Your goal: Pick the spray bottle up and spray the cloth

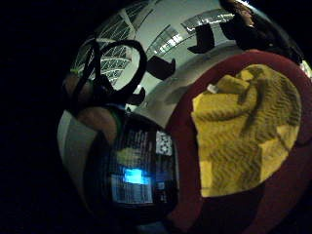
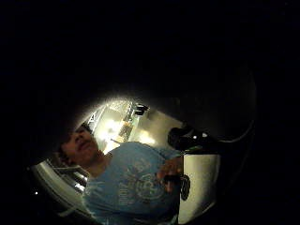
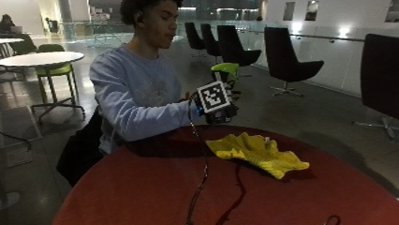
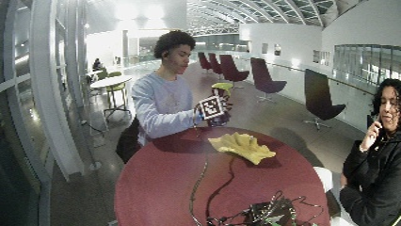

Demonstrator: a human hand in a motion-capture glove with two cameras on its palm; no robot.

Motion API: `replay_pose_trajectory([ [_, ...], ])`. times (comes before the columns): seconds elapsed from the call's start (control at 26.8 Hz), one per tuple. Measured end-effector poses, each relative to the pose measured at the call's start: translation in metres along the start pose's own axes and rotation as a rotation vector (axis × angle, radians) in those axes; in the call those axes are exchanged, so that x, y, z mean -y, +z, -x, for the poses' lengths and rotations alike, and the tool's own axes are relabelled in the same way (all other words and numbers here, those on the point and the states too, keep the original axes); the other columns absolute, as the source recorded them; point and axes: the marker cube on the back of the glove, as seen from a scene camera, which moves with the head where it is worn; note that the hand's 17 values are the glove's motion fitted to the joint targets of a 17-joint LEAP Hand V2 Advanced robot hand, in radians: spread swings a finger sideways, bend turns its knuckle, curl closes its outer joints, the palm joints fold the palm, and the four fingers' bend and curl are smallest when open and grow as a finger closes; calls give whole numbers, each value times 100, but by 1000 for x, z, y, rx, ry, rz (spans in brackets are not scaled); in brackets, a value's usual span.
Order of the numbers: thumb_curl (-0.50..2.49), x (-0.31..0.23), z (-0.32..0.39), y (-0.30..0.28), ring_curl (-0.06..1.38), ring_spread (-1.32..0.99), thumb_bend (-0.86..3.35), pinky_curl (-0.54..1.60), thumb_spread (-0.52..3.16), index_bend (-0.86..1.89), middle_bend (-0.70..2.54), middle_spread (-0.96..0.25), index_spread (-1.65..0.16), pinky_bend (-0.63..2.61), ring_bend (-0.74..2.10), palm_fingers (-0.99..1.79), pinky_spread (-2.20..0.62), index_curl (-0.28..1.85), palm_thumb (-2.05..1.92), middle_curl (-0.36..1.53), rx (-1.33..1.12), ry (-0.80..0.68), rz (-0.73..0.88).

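Above the red table's [image 3: 156, 187] near edge, right hand [image 3: 215, 105] fingers curl round the spray bottle [image 3: 224, 70], well apart from the cloth [image 3: 259, 152].

You sit at a round, dark red table [image 3: 156, 187] in a hall with a pale, glossy floor. Behind you stands a round white table [image 3: 39, 58] with a lime-green chair [image 3: 55, 71] beside it. A row of dark high-backed swivel chairs [image 3: 284, 61] lines the glass railing along the far side.
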Motion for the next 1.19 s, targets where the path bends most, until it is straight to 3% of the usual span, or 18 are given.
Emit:
replay_pose_trajectory([
  [0.34, 68, -21, -33, 46, 40, -4, -3, 37, 77, 13, 32, -7, -23, 30, 46, 111, 8, 38, 89, 48, 43, -9, 160],
  [0.56, 66, -4, -52, 58, 40, -4, -3, 37, 83, 14, 32, -8, -23, 28, 44, 111, 8, 39, 87, 48, -5, 0, 23],
  [0.78, 64, -19, -57, 62, 40, -4, -3, 36, 90, 15, 32, -7, -23, 27, 42, 112, 9, 39, 85, 48, 12, 5, 149],
  [0.93, 61, -17, -60, 56, 40, -4, -2, 36, 96, 16, 32, -6, -23, 25, 41, 112, 9, 40, 84, 48, 10, 16, 131],
  [1.19, 55, -39, -56, 29, 42, -4, -3, 39, 106, 2, 22, -7, -26, 32, 43, 83, 13, 35, 80, 45, -8, 39, 153],
])
